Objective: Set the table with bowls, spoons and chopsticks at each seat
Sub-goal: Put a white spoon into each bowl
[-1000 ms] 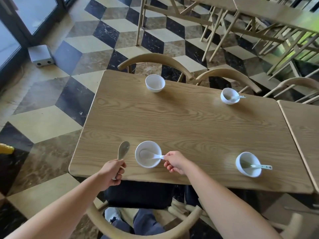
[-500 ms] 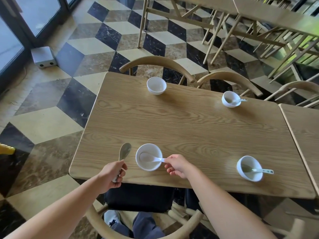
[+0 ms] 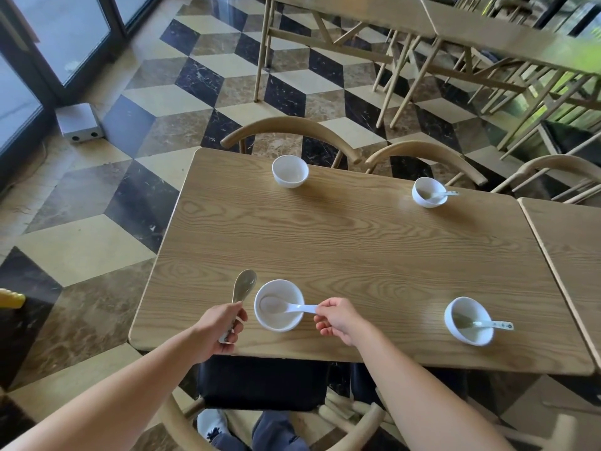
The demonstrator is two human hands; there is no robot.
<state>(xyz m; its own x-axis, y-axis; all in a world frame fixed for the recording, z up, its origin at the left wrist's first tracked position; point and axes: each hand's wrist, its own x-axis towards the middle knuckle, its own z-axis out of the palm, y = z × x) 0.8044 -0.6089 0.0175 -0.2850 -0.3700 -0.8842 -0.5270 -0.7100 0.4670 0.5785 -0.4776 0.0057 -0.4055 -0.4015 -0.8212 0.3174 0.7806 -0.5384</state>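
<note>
- White bowl (image 3: 279,305) stands by the wooden table's (image 3: 357,249) near edge; right hand (image 3: 338,320) pinches the handle of the spoon (image 3: 286,308) lying in it.
- Left hand (image 3: 218,330) grips a second spoon (image 3: 243,286), scoop end raised, just left of that bowl.

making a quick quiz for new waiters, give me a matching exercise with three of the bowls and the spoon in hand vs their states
Things:
1 far left bowl
2 near left bowl
3 near right bowl
4 grey spoon

States:
a holds a loose spoon, no hand on it
b gripped by the left hand
c holds nothing
d holds a white spoon whose handle the right hand pinches

Pairs: 1-c, 2-d, 3-a, 4-b
</note>
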